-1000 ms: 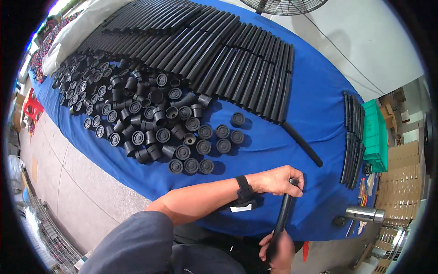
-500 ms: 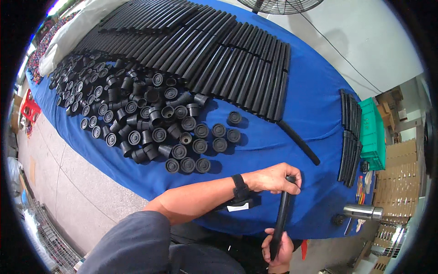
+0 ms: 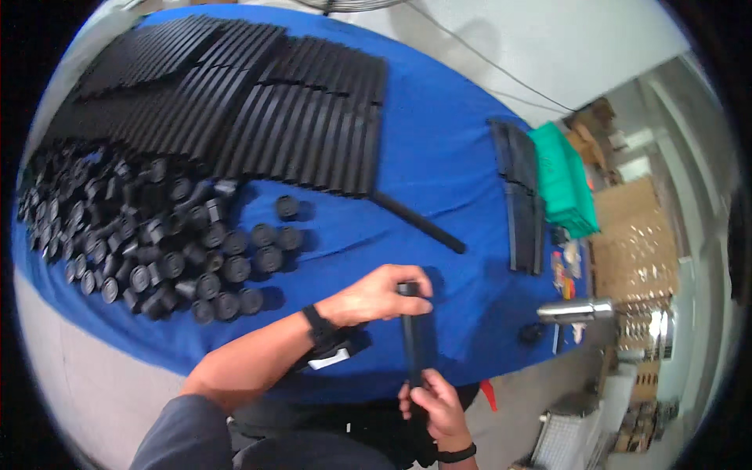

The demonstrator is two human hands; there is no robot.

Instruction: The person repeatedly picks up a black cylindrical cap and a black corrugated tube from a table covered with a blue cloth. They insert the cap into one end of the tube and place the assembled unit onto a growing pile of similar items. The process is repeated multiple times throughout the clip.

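A black tube [image 3: 413, 345] stands close to upright in the picture, above the near edge of the blue-covered table. My left hand [image 3: 382, 296] is closed around its upper end, thumb and fingers on either side of the opening or end piece there. Lower down, my right hand [image 3: 440, 406] grips the same tube, with the thumb along its side. Its bottom end is lost against dark clothing. Beyond my left hand, a single black tube [image 3: 419, 223] lies slanted on the cloth. Several round black caps [image 3: 269, 259] sit to the left of it.
A large pile of black caps [image 3: 117, 227] covers the left of the blue cloth [image 3: 446, 133]. Behind it lie rows of black tubes [image 3: 313, 141]. At the right are more black strips [image 3: 523, 223], a green crate [image 3: 565, 184] and a shiny metal cylinder [image 3: 576, 311].
The view has turned rightward, so the table's contents sit further left. Both hands still hold the tube, which is now more upright in the picture.
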